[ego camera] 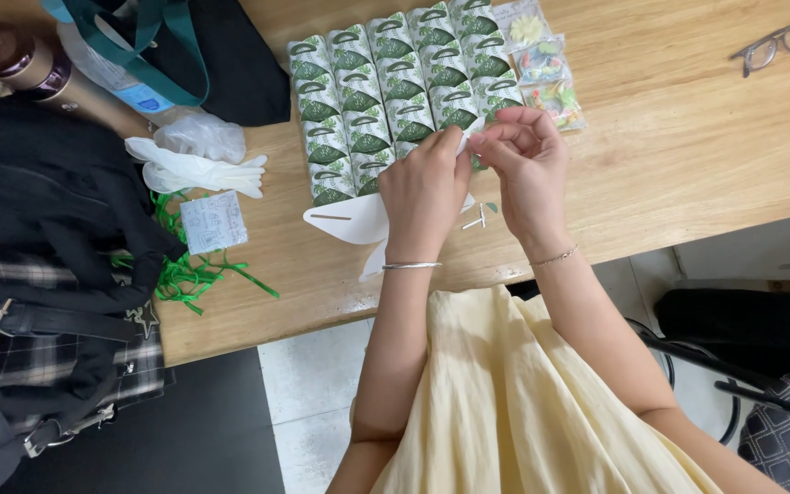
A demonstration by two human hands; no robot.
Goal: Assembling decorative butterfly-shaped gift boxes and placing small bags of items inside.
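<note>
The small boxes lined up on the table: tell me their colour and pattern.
White small boxes with green leaf prints, seen in the head view.

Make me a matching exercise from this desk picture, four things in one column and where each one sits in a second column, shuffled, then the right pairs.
Things:
1. eyeglasses
2. white gloves
3. green ribbon shreds
4. small candy packets

Places:
A. at the right end of the rows of green-and-white boxes
B. near the table's front edge, below a small paper card
C. alone at the far right of the wooden table
D. left of the boxes, beside a clear plastic bag

Pairs: 1-C, 2-D, 3-B, 4-A
</note>
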